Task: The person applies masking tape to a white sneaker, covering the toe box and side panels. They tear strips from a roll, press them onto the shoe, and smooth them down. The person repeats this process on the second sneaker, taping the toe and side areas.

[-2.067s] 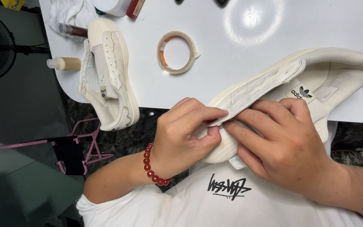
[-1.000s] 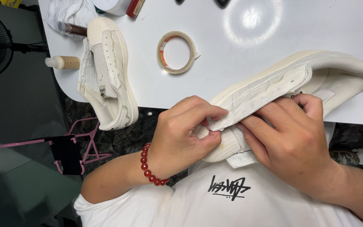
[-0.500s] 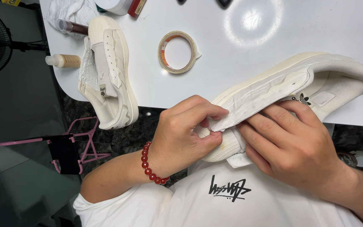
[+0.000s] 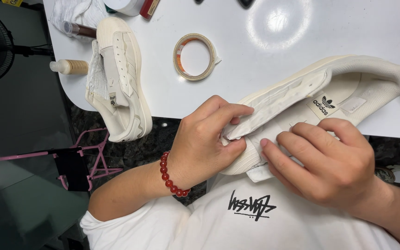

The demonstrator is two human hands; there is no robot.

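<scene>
Shoe (image 4: pixel 348 88): long axis runs from near-left to far-right.
Left hand (image 4: pixel 204 139): pinches its toe end.
Right hand (image 4: pixel 329 162): fingers spread, pressing the tongue.

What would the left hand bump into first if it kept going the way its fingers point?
Probably the cream shoe it is already pinching at the toe: the left hand points rightward along it, toward the right hand pressing the same shoe. Depth is hard to judge.
</scene>
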